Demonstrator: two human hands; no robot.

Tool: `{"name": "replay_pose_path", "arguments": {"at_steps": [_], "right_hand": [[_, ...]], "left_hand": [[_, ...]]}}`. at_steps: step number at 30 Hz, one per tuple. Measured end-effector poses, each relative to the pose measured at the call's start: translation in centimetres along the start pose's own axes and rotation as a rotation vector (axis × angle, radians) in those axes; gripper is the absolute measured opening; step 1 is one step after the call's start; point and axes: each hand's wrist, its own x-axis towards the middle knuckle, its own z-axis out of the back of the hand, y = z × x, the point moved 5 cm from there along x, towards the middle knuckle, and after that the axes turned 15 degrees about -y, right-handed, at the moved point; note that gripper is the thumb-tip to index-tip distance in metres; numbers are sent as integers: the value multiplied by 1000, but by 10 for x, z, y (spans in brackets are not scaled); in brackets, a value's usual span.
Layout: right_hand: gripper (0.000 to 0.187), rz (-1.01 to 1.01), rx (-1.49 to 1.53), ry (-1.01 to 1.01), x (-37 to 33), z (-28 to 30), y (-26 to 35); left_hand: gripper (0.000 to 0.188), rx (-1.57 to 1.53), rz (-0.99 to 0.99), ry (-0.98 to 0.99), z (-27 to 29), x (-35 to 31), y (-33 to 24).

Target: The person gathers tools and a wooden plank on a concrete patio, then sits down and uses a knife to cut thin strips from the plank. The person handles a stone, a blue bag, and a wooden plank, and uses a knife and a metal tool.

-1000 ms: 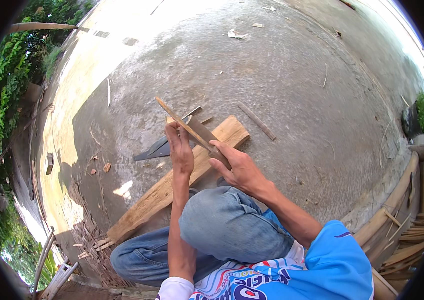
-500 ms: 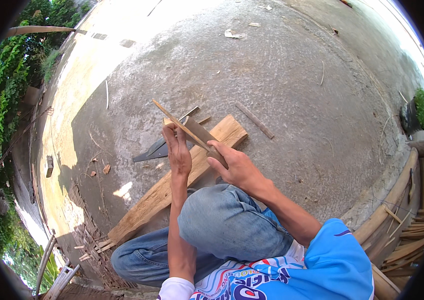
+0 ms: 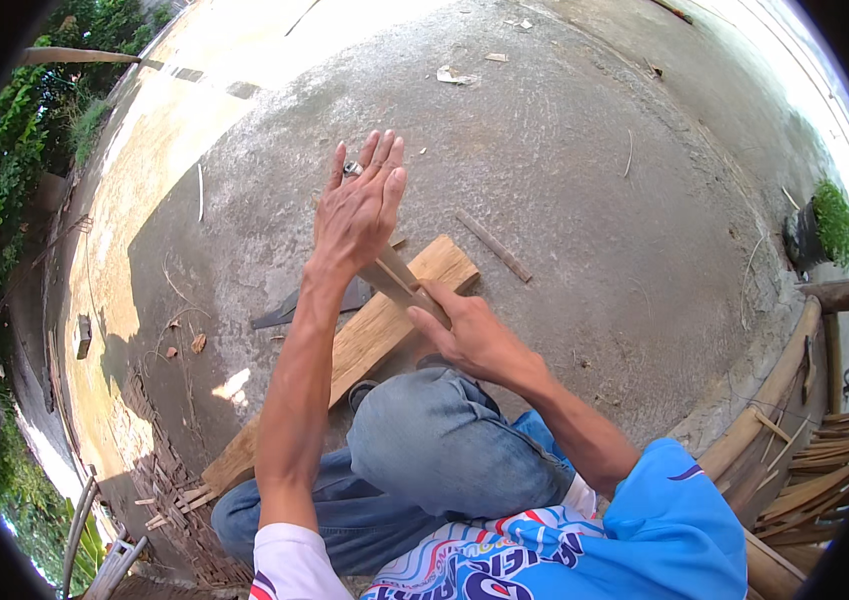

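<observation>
My left hand [image 3: 359, 215] is raised, palm down, its fingers stretched out; a ring shows on one finger. No object shows in its grasp, but it hides the far end of the wooden stick. My right hand [image 3: 469, 330] is closed round the near end of the wooden stick [image 3: 391, 272], beside a flat brownish piece that I cannot tell for wood or blade. Both lie slantwise above a thick wooden plank [image 3: 369, 345] on the ground. Beyond the plank, a dark, tapered, blade-like tool [image 3: 276, 314] lies partly hidden by my left arm.
My bent knee [image 3: 444, 425] in jeans rises close to the plank. A narrow wooden strip [image 3: 493, 245] lies on the concrete [image 3: 584, 180]. Split wood pieces [image 3: 824, 480] are piled at the right, by a potted plant [image 3: 824, 230]. Dry leaves [image 3: 198, 343] are at the left.
My left hand has left the stick's side and moved up and forward, its fingers now spread. My right hand keeps its hold; the stick's far end is now covered.
</observation>
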Motion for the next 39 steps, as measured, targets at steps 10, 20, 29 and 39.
{"name": "replay_pose_path", "arguments": {"at_steps": [10, 20, 29, 39], "right_hand": [[48, -196, -31, 139, -11, 0, -8], [42, 42, -488, 102, 8, 1, -15], [44, -88, -193, 167, -11, 12, -29], [38, 80, -440, 150, -5, 5, -16]], "left_hand": [[62, -127, 46, -119, 9, -20, -8], [64, -58, 159, -39, 0, -14, 1], [65, -255, -3, -364, 77, 27, -39], [63, -53, 131, -8, -7, -23, -3]]}}
